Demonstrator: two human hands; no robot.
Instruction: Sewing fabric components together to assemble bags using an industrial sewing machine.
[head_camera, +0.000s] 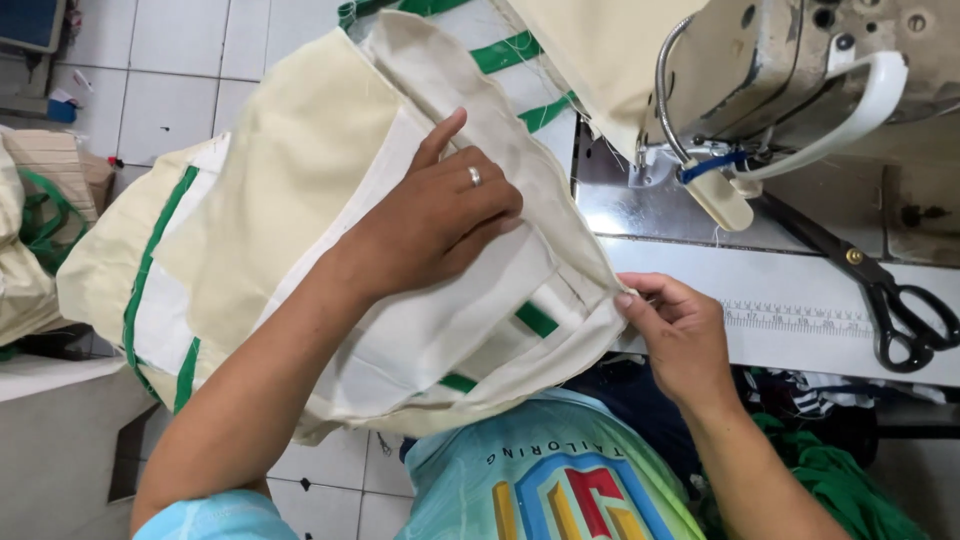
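Cream cloth bag (300, 200) with green straps lies bunched across the person's lap and the near edge of the worktop (800, 300), its seam end pointing towards the sewing machine (800, 70). The left hand (440, 215) rests flat on top of the cloth with fingers spread fairly wide, thumb lifted, pressing the folded layers down rather than gripping them. The right hand (680, 335) pinches the corner of the bag narrowly between thumb and fingertips, right at the edge where the cloth meets the worktop.

Judging from how things lie, the step in hand looks like squaring up the folded edge and lining it up before it goes under the needle. The corner is near the machine's metal plate (620, 205) but not yet on it, and the presser foot area sits well apart from the cloth the hands hold. The next move would seem to call for sliding the pinched corner up onto the plate while the flat hand keeps the layers from shifting, so the fold stays even.

Black scissors (890, 295) lie on the worktop to the right, beside a printed ruler strip (790, 318). More cream and green cloth (30, 230) is piled at the left, over a tiled floor (170, 60).
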